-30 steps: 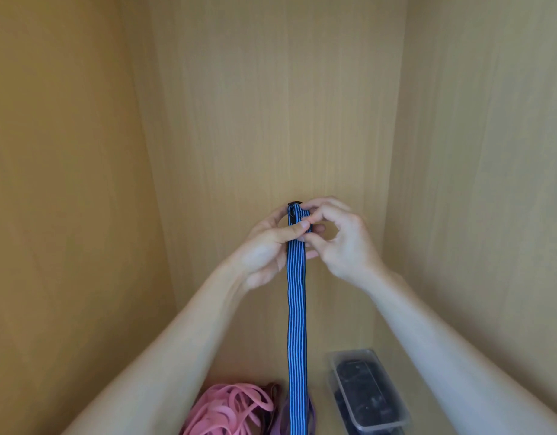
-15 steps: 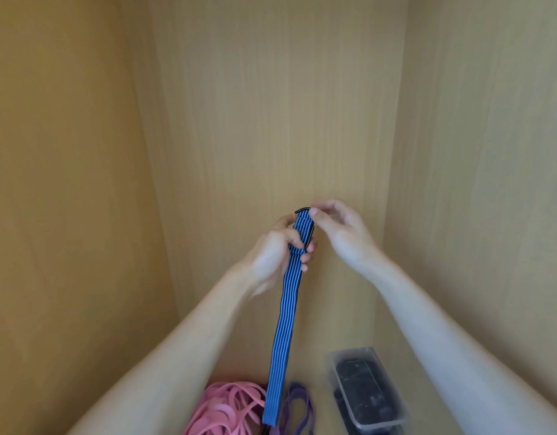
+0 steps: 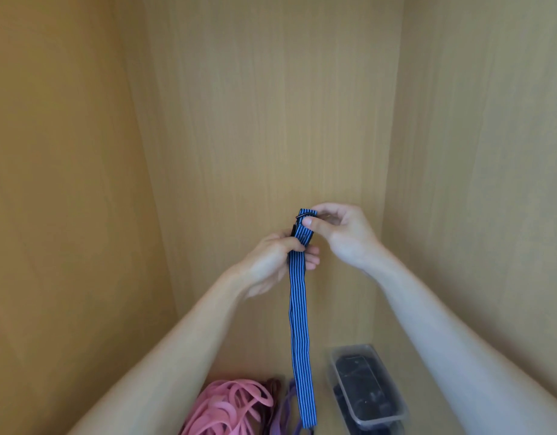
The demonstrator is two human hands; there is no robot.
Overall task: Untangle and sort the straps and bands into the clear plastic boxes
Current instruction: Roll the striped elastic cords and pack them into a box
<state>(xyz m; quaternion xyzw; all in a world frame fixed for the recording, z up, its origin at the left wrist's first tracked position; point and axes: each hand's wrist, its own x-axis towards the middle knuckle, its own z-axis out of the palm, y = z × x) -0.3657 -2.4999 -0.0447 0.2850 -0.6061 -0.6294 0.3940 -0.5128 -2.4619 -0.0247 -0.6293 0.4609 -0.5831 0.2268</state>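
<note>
A blue strap with thin black stripes [image 3: 297,312] hangs straight down in front of the wooden back wall, its lower end dangling over the pile below. My left hand [image 3: 275,262] grips the strap just under its top, fingers curled round it. My right hand [image 3: 339,229] pinches the strap's top end by a dark metal buckle [image 3: 302,216]. A clear plastic box [image 3: 366,387] holding black straps stands at the bottom right.
A tangle of pink rubber bands [image 3: 230,406] lies at the bottom, with purple bands [image 3: 286,412] and a dark brown one beside it. Wooden walls close in on the left, back and right.
My right hand has moved up to pinch the strap's top at the buckle. My left hand has slid lower along it. The strap's lower end swung left, then back to hang straight.
</note>
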